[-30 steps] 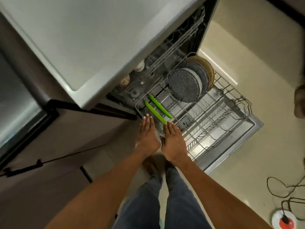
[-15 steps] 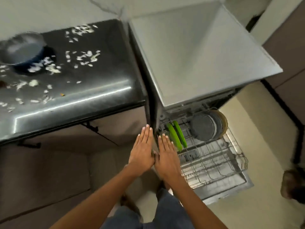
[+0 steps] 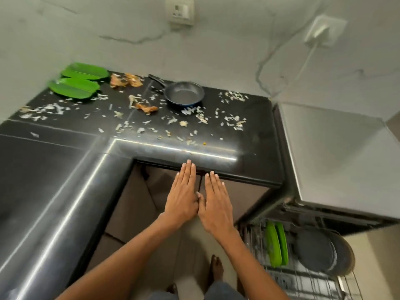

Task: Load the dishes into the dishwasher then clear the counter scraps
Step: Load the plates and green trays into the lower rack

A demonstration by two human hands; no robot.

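The black counter (image 3: 65, 161) runs in an L, with white and brown scraps (image 3: 190, 120) strewn across its far stretch. To its right stands the dishwasher (image 3: 337, 161), its lower rack (image 3: 307, 278) pulled out and holding two green plates on edge and some round dark plates.

Of the dishes left to load, the frying pan (image 3: 184, 95) is the largest. It sits upright on the counter near the wall, bowl to the right, its long axis running along the handle, which points up and left toward the wall. It is probably stiff and the heaviest piece, so the handle is the natural hold, with the bowl likely to tip downward if taken at the far end.

The two green leaf-shaped plates (image 3: 74, 87) lie flat at the far left corner, one just behind the other, their long axes running roughly left to right. They look light and rigid, perhaps slick; pinching a long edge seems safest, one per hand.

Both hands are empty, fingers straight and together, palms down, hovering side by side in front of the counter edge: the left hand (image 3: 183, 198) with fingertips near the edge, the right hand (image 3: 216, 204) just beside it, thumbs almost touching.
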